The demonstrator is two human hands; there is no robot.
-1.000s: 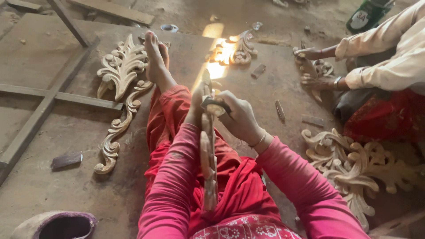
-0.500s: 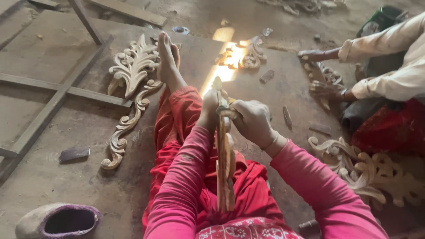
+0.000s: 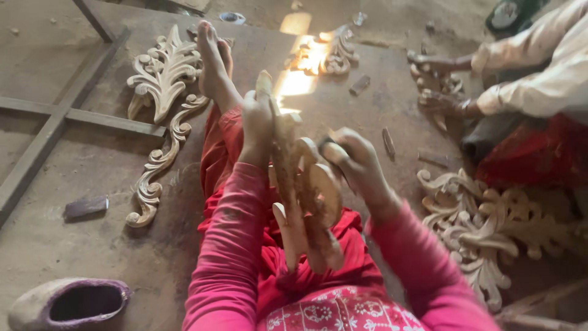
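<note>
Wooden carving is standing upright between my hands, long axis running away from me — I'm gripping its top with my left hand, my right hand pressing closed fingers against its side.

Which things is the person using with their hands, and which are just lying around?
In use:
- left hand gripping the carved wood piece
- right hand working against it; what it holds is too blurred to tell

Lying about:
- leaf carving
- long scroll carving
- pile of carvings
- shoe
- small block
</note>
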